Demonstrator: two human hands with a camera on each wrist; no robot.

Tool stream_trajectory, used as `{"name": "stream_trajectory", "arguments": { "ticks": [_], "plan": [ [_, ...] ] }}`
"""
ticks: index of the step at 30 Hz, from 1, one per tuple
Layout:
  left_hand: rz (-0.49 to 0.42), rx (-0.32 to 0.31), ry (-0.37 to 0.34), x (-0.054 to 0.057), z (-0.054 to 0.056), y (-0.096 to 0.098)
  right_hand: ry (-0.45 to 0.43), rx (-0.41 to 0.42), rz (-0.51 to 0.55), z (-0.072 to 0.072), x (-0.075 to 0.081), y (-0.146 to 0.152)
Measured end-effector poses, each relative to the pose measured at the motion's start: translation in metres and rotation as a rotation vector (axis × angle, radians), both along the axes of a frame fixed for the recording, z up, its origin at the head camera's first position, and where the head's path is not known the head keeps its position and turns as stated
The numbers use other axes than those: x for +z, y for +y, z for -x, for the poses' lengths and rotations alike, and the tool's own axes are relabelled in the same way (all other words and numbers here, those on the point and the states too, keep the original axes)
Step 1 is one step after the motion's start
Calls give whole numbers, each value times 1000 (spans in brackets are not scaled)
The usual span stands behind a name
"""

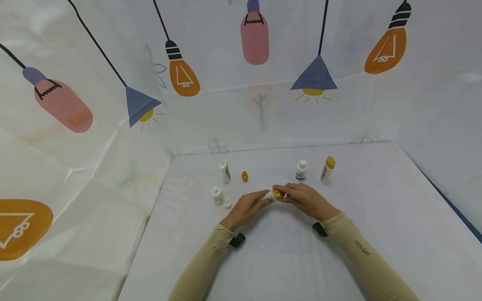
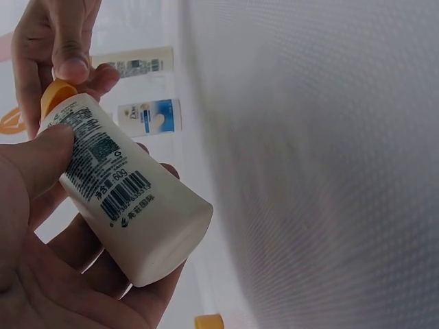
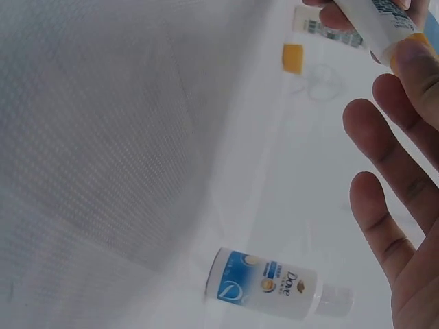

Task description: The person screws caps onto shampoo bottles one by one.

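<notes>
A white bottle (image 2: pixel 140 219) with a printed barcode lies tilted in my left hand (image 1: pixel 244 210), the thumb over its label and the fingers round its body. Its yellow cap (image 1: pixel 278 195) is between the thumb and fingertips of my right hand (image 1: pixel 308 200). The left wrist view shows those fingertips right on the cap (image 2: pixel 57 96) at the bottle's top. In the right wrist view the thumb covers part of the cap, and the other fingers (image 3: pixel 378 212) spread away from it.
To the left, two capless white bottles (image 1: pixel 224 172) (image 1: pixel 217 195) stand beside a loose yellow cap (image 1: pixel 244 176) and a small white cap (image 1: pixel 228 204). Farther right are a white-capped bottle with a blue label (image 1: pixel 301 171) and a yellow-capped bottle (image 1: pixel 327 171). Sheeting (image 1: pixel 263 121) encloses the white table.
</notes>
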State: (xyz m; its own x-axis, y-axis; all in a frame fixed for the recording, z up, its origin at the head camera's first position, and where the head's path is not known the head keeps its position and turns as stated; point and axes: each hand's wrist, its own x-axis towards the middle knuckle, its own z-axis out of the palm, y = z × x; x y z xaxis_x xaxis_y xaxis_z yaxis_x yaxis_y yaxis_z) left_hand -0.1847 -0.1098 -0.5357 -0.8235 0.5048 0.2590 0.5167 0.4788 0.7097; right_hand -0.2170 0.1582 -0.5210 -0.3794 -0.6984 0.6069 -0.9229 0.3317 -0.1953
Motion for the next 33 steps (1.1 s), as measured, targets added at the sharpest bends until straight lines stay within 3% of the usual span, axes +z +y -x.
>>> {"name": "stream_trajectory", "arguments": {
  "ticks": [8,19,33],
  "plan": [
    [2,5,-2,0,0,0,-21,-14,-13,1,-3,-2],
    [-33,-12,29,1,-1,1,-263,-133,-64,-6,-4,-7],
    [-20,19,76,2,-6,3,-373,-199,-39,-9,-7,-16]
  ]
}}
